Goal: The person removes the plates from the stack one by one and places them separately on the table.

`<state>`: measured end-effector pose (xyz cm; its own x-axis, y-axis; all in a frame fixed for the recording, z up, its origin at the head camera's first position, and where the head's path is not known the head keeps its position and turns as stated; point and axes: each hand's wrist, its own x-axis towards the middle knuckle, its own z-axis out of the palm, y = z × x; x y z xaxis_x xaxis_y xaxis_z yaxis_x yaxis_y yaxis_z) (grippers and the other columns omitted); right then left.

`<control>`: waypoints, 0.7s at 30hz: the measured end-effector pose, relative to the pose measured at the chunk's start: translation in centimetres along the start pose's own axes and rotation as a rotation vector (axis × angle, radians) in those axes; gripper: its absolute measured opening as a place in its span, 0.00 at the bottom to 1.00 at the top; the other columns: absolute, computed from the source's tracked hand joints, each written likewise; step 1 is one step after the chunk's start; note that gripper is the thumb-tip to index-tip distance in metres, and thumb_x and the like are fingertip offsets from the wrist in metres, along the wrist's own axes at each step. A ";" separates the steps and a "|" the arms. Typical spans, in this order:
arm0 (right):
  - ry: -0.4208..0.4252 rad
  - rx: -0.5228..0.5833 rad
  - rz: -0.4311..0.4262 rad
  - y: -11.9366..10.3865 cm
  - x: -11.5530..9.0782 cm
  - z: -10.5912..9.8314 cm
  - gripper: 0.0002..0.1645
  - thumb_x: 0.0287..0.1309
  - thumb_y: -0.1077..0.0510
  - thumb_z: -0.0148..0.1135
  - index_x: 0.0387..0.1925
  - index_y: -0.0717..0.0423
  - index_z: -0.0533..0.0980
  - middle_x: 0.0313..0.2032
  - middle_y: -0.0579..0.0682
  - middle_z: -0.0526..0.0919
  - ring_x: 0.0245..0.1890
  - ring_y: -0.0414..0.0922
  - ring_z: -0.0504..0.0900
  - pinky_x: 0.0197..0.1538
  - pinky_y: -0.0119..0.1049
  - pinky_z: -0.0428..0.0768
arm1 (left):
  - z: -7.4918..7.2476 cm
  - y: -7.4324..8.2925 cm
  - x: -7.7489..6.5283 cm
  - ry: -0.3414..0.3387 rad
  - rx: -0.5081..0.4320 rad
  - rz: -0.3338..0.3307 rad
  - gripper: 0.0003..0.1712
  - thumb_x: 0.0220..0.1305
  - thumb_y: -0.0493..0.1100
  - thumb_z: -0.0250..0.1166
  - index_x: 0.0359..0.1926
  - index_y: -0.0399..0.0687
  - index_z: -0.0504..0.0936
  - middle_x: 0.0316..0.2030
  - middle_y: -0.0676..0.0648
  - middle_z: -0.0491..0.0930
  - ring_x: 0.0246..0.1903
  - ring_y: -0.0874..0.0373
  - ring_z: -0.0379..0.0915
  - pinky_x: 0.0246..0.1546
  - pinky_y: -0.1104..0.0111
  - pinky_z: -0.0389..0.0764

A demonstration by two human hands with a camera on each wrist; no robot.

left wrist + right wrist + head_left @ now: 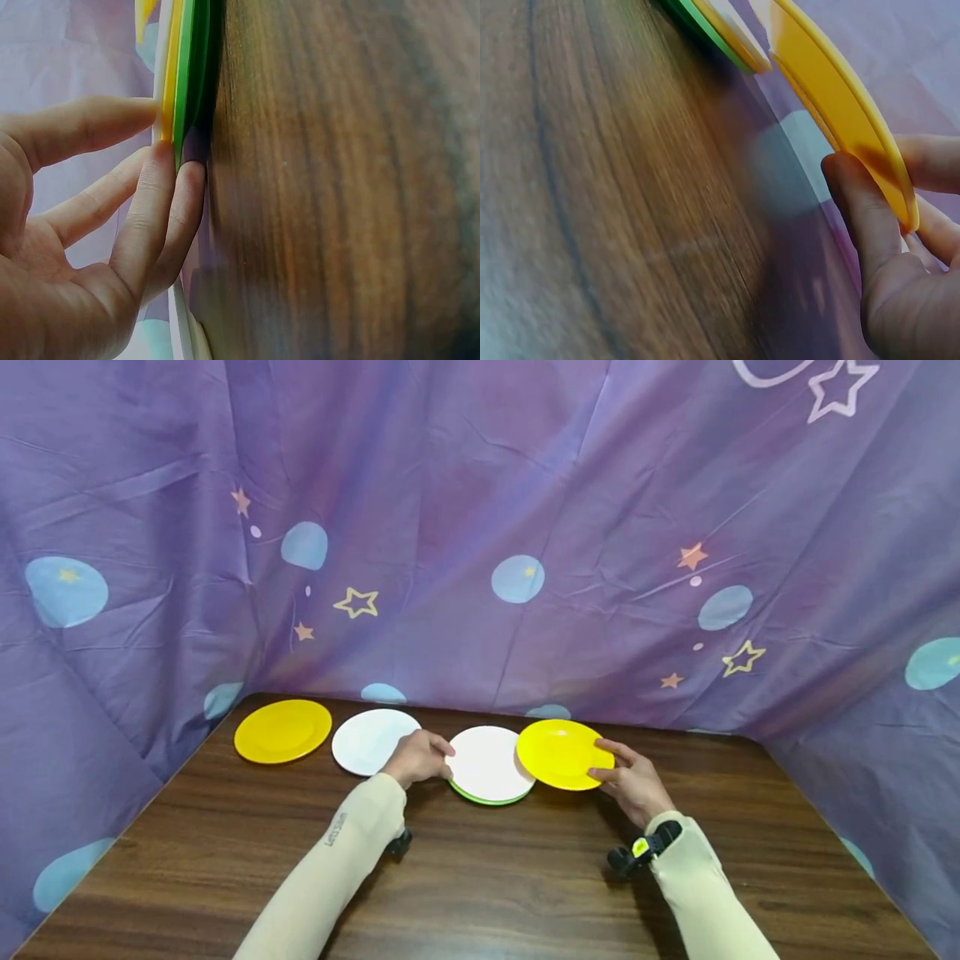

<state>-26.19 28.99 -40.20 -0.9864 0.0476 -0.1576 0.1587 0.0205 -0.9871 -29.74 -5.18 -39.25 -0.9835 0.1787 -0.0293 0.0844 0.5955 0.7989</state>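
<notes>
My right hand (633, 783) pinches the right rim of a yellow plate (561, 753), thumb on one face and fingers on the other. That plate is held up off the table, as the right wrist view shows, and overlaps the right edge of a stack in the head view. On top of the stack lies a white plate (487, 762); a yellow rim (172, 67) and green plates (196, 71) show beneath it in the left wrist view. At the stack's left edge my left hand (417, 757) grips the rims between thumb and fingers.
Left of the stack a white plate (369, 740) lies on the wooden table (495, 877), partly behind my left hand. A yellow plate (282, 732) lies farther left. A purple patterned cloth (450, 527) hangs behind the table and along its sides.
</notes>
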 end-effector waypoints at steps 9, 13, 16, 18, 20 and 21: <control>0.087 0.017 0.026 0.1 0.1 -1.0 0.45 0.61 0.75 0.58 0.76 0.62 0.54 0.75 0.63 0.56 0.44 0.32 0.77 0.45 0.23 0.82 | 0.0 0.1 0.1 -0.009 0.009 -0.014 0.21 0.37 0.32 0.75 0.39 0.44 0.89 0.44 0.43 0.87 0.43 0.54 0.76 0.44 0.71 0.74; 0.119 0.016 0.043 0.4 0.1 -1.4 0.44 0.61 0.74 0.58 0.76 0.62 0.53 0.76 0.63 0.55 0.42 0.32 0.77 0.44 0.22 0.82 | 0.0 0.1 0.2 -0.012 0.007 -0.019 0.20 0.38 0.32 0.74 0.39 0.44 0.89 0.45 0.43 0.87 0.44 0.54 0.76 0.45 0.71 0.74; 0.138 0.023 0.051 0.7 0.2 -1.6 0.44 0.62 0.75 0.58 0.76 0.63 0.53 0.76 0.64 0.55 0.41 0.31 0.77 0.43 0.22 0.82 | 0.0 0.1 0.2 -0.012 0.010 -0.018 0.20 0.38 0.32 0.74 0.40 0.43 0.89 0.44 0.43 0.87 0.43 0.54 0.76 0.44 0.71 0.74; 0.148 0.032 0.055 0.8 0.2 -1.6 0.44 0.62 0.75 0.57 0.76 0.64 0.53 0.76 0.64 0.55 0.40 0.31 0.77 0.42 0.23 0.82 | 0.0 0.0 0.2 -0.012 0.013 -0.020 0.20 0.38 0.32 0.75 0.40 0.43 0.89 0.44 0.43 0.87 0.43 0.55 0.76 0.44 0.72 0.74; 0.156 0.039 0.050 0.8 0.2 -1.6 0.43 0.61 0.76 0.56 0.76 0.65 0.53 0.75 0.65 0.55 0.39 0.31 0.77 0.42 0.23 0.82 | 0.0 0.1 0.2 -0.011 0.015 -0.021 0.20 0.38 0.32 0.75 0.40 0.43 0.89 0.44 0.43 0.87 0.43 0.55 0.76 0.44 0.71 0.74; 0.162 0.038 0.048 0.8 0.2 -1.5 0.43 0.61 0.76 0.56 0.76 0.66 0.53 0.75 0.65 0.55 0.38 0.30 0.77 0.41 0.23 0.82 | 0.0 0.1 0.2 -0.012 0.014 -0.021 0.20 0.38 0.32 0.75 0.40 0.43 0.89 0.44 0.43 0.87 0.43 0.54 0.76 0.45 0.71 0.74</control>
<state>-26.17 30.56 -41.02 -0.9573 0.2083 -0.2006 0.2002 -0.0236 -0.9795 -29.97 -5.09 -39.18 -0.9831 0.1753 -0.0528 0.0665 0.6104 0.7893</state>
